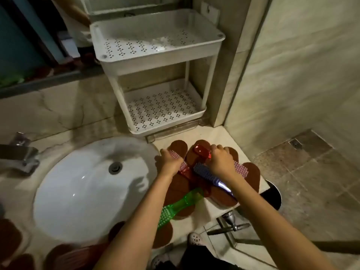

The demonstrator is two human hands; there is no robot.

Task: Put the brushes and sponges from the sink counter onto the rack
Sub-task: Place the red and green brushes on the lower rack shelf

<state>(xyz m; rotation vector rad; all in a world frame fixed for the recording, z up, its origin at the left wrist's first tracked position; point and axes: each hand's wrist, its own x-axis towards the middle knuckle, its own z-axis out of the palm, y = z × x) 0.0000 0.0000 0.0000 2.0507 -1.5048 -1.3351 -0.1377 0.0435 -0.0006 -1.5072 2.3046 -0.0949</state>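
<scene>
Both hands down on the counter pile right of the sink (81, 184): your left hand (169, 162) grasps a red brush (183, 168), right hand (222, 162) another red brush (202, 152); lift each clear of the brown sponges (251, 172) before reaching to the empty rack (155, 55).

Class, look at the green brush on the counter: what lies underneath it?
The green brush rests across brown oval sponges on the pale counter. Its lower end is hidden behind the left forearm, so what lies beneath that part cannot be seen.
</scene>
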